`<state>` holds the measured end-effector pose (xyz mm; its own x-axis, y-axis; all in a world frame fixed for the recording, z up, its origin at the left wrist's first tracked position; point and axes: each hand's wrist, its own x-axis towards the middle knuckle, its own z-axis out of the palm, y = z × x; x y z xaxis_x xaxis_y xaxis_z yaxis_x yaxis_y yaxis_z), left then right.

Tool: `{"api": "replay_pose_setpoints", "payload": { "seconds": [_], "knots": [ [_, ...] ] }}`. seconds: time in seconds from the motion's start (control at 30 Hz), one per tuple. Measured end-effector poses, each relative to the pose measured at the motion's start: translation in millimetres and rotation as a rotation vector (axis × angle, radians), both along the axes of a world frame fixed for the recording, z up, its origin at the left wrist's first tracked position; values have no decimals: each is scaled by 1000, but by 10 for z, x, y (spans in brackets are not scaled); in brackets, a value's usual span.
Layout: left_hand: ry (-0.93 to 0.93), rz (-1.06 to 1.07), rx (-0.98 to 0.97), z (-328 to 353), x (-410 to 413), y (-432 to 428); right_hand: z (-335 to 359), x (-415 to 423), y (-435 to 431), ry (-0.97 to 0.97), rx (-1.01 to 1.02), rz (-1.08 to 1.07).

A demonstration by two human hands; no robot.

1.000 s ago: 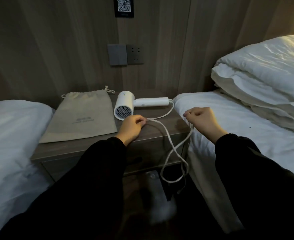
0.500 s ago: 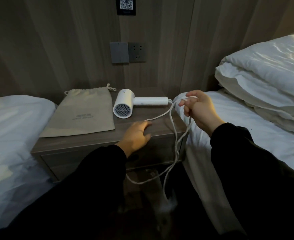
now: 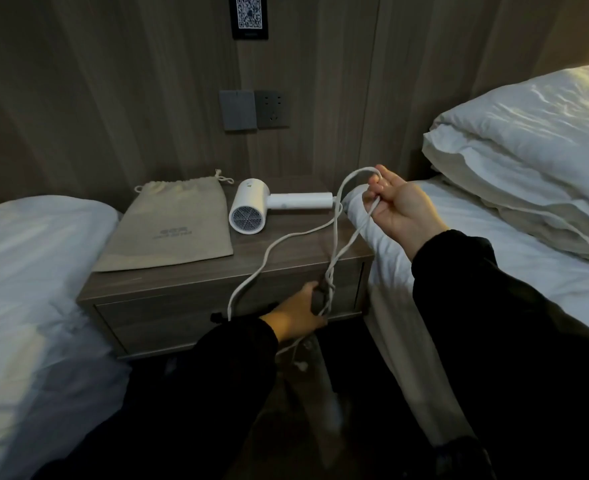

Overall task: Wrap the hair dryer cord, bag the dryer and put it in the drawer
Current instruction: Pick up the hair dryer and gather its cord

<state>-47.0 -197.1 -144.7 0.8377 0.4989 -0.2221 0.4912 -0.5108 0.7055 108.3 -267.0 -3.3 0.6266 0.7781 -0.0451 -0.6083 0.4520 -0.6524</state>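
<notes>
- Lying on the nightstand (image 3: 286, 261), the white hair dryer (image 3: 251, 211) has its handle pointing toward 3 o'clock.
- Right hand (image 3: 400, 211), raised at 2 o'clock, pinches loops of the cord (image 3: 272, 251) in closed fingers.
- Left hand (image 3: 298, 315), low at 6 o'clock by the drawer (image 3: 182, 317) front, curls around hanging strands.
- Beige bag (image 3: 175, 226) lies flat at the dryer's 9 o'clock.

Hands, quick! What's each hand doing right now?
Left hand: closed on the hanging strands of the white cord, low by the nightstand front.
Right hand: raised, fingers pinching a cord loop.
</notes>
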Motion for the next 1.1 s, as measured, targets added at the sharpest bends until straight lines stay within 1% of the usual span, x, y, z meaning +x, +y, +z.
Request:
{"api": "replay_pose_setpoints", "payload": {
  "seconds": [0.1,0.13,0.17,0.23,0.3,0.37,0.43,0.5,0.53,0.6,0.67,0.73,0.8,0.83,0.9,0.97,1.0,1.03,1.07,1.1],
  "knots": [
    [277,-59,162,-200,-75,64,-2,-20,-9,91,66,-15],
    [342,-80,206,-279,-110,95,3,-8,-15,106,76,-29],
    [369,-80,205,-323,-152,120,11,14,-23,111,74,-46],
    [331,-56,146,-321,-222,184,17,73,-61,106,49,-67],
    [218,21,155,-196,-233,271,1,140,-127,88,18,-53],
    [129,93,169,15,-249,329,-34,205,-194,70,-11,-8],
    [77,78,177,214,-273,371,-75,250,-251,45,-32,49],
    [30,120,204,372,-313,408,-115,294,-295,-47,-103,123],
    [-3,157,236,441,-330,427,-134,310,-318,-141,-175,156],
    [-87,206,298,569,-341,463,-183,329,-344,-405,-362,204],
    [-177,240,287,663,-350,499,-245,318,-342,-638,-525,223],
    [-284,275,155,713,-361,508,-297,295,-332,-803,-606,242],
    [-412,314,-34,731,-357,482,-319,295,-350,-933,-634,343],
    [-453,327,-104,751,-355,462,-312,298,-364,-1014,-645,439],
    [-511,362,-220,815,-354,437,-262,265,-407,-1274,-696,710],
    [-603,405,-372,912,-361,449,-171,169,-435,-1551,-834,1038],
    [-653,414,-452,952,-361,469,-141,121,-433,-1693,-951,1154],
    [-687,409,-510,987,-365,490,-112,76,-427,-1856,-1082,1169],
    [-697,389,-533,1008,-369,513,-100,38,-393,-2027,-1188,1031],
    [-689,353,-529,1015,-370,528,-108,19,-347,-2147,-1213,743]
  ]
}}
